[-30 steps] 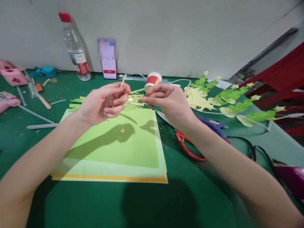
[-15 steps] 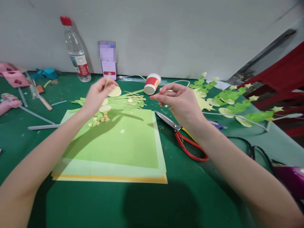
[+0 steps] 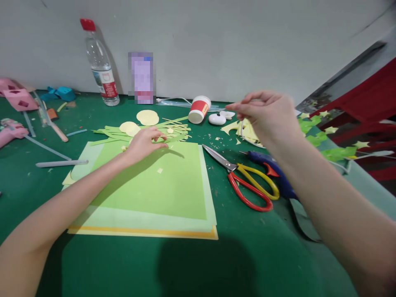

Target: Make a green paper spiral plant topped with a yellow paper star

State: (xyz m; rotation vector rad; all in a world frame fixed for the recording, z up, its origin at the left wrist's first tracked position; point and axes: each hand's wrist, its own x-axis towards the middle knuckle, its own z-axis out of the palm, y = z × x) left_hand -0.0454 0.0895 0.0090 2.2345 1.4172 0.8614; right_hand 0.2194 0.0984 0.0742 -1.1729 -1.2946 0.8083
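Note:
My left hand [image 3: 146, 144] hovers over the top edge of the green paper sheets [image 3: 154, 185], its thumb and fingers apart, with nothing visible between them. Around it lie green paper strips [image 3: 108, 133], thin yellow strips [image 3: 179, 128] and two pale yellow paper circles [image 3: 147, 118]. Folded paper stars are mostly hidden behind this hand. My right hand [image 3: 267, 117] is raised at the right, its fingertips pinched; whether something small is between them I cannot make out. Beneath it are yellow paper scraps [image 3: 244, 128], a glue gun [image 3: 262, 159] and scissors [image 3: 227, 164] with red and yellow handles.
At the back stand a water bottle [image 3: 103, 78], a pixelated phone [image 3: 142, 78] and a tipped paper cup [image 3: 199, 109] beside a white earbud case [image 3: 217, 119]. Pink paper shapes [image 3: 20, 99] sit far left. Leafy paper strands with stars [image 3: 321, 136] lie right.
My left hand has come down and right toward the strips, and its fingers have parted. My right hand has moved right and up, uncovering the earbud case, glue gun and yellow scissor handle.

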